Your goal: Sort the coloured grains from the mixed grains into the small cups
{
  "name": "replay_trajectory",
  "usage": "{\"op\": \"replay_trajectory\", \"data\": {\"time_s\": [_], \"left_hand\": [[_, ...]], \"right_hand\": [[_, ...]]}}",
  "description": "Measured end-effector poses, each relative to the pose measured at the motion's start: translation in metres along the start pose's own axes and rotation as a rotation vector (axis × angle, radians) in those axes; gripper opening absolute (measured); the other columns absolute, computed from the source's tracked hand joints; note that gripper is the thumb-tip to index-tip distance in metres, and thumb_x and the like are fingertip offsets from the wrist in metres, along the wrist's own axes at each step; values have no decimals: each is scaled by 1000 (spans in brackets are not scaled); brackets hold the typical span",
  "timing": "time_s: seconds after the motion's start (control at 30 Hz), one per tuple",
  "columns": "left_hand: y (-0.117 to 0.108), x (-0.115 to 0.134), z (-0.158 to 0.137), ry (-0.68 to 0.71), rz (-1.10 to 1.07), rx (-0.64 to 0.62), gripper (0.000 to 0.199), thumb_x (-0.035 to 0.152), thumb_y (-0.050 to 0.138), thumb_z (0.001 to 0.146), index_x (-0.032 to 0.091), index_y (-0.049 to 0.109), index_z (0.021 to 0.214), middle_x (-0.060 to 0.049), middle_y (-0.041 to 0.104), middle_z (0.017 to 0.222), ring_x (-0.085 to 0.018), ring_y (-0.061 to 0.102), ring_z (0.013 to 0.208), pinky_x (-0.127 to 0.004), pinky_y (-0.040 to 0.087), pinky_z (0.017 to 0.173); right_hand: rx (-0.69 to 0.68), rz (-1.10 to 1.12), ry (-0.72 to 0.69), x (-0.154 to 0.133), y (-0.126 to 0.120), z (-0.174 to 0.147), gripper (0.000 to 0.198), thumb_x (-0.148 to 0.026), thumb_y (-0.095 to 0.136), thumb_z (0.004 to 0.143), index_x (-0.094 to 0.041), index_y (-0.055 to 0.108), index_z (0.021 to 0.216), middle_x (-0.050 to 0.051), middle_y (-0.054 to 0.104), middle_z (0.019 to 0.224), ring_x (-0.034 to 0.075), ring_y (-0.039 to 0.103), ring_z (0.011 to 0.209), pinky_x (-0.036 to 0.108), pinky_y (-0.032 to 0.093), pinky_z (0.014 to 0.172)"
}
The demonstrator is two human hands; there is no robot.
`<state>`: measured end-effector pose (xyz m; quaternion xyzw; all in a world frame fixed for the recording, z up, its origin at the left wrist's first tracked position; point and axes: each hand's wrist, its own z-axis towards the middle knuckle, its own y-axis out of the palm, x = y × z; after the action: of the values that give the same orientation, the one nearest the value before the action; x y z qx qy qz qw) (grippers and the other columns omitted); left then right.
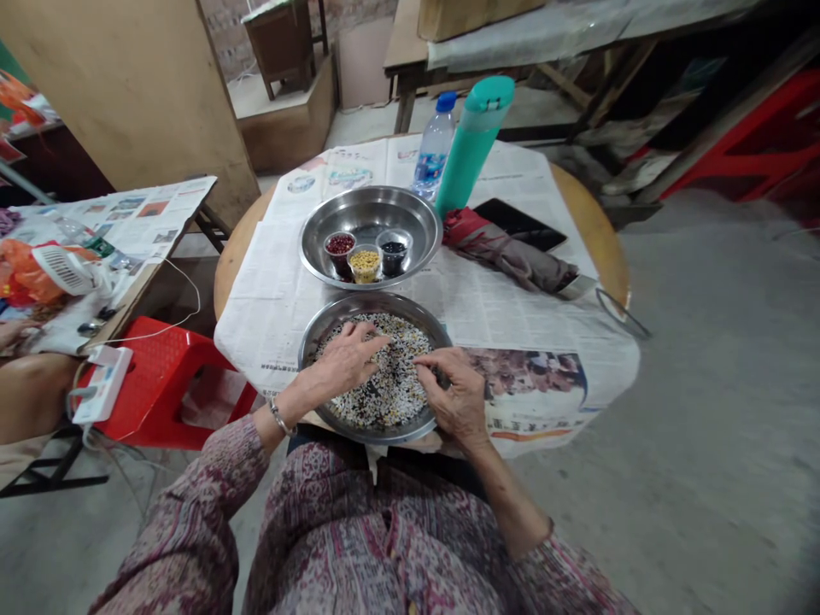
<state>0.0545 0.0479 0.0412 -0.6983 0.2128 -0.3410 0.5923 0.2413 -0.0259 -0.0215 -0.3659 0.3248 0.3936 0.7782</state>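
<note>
A steel bowl (375, 301) at the near edge of the round table holds a loose mix of white grains (390, 401) with dark and yellow bits in it. My left hand (346, 359) rests over the left side of the mix, fingers spread. On the right, my right hand (458, 397) hovers at the rim with thumb and forefinger pinched; anything between them is too small to make out. Just beyond, a second steel bowl (365, 205) contains clear cups of red beans (339, 244), yellow beans (365, 259) and black beans (393, 248).
Behind the far bowl stand a water bottle (432, 154) and a teal flask (474, 145). A folded umbrella (512, 256) and a dark tablet (522, 224) lie to the right on newspaper. Left are a red stool (154, 393) with a power strip (106, 384) and a seated person's leg.
</note>
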Motion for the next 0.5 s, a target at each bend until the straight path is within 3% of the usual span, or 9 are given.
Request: {"op": "replay_trajectory", "data": {"time_s": [0.13,0.3,0.5], "left_hand": [[0,0,15,59,-109,-79,25,8,51,90,18,65,107,-7,60,110,-19,59,103,-35,48,96],[2,3,14,96,-265,-90,17,10,56,85,19,69,92,-2,69,92,-16,64,90,-32,49,91],[12,30,-16,226,-327,-110,16,12,53,93,18,66,99,-3,66,103,-13,63,95,-27,49,93]], "right_hand": [[5,4,-10,0,0,0,14,-15,59,83,-25,69,81,1,68,76,19,60,78,36,49,75],[3,-8,10,0,0,0,13,-17,59,83,-25,69,80,1,69,77,20,61,78,37,49,75],[0,-10,8,0,0,0,12,-18,59,85,-24,69,80,1,68,76,19,61,78,36,49,75]]}}
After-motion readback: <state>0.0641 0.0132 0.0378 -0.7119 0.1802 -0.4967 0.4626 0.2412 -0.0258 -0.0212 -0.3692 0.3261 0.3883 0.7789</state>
